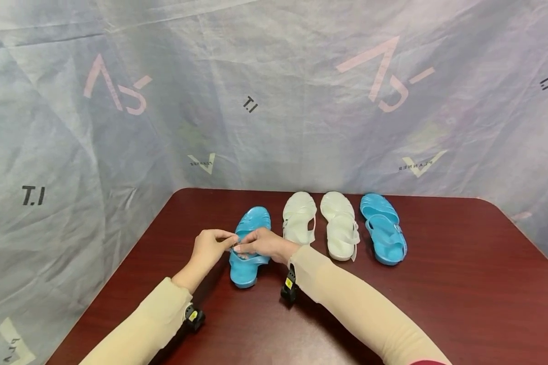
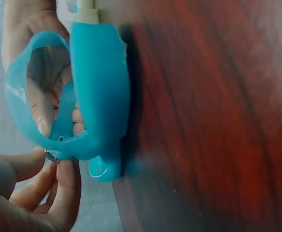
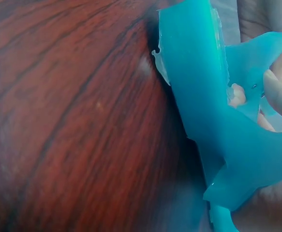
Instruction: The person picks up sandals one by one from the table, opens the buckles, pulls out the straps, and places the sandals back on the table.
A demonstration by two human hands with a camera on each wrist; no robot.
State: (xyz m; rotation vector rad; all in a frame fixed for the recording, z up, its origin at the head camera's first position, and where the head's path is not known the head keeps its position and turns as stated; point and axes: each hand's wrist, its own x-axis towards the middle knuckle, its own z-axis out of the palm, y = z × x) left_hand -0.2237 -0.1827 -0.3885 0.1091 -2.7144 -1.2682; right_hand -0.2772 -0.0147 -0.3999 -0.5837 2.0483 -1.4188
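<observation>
Dark red table (image 1: 438,284), glossy blue strappy sandal (image 1: 244,275)

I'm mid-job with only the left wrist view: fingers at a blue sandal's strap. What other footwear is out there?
Observer: The head view shows three more sandals to the right of the handled blue sandal: a nearer white sandal, a farther white sandal and, at the end, another blue sandal.
Operator: Can you see all three whole?
Observer: No, the right sleeve comes across in front of the nearer white one and hides its heel end.
Operator: And which way does the toe of mine point?
Observer: Away from the person, toward the grey cloth backdrop.
</observation>
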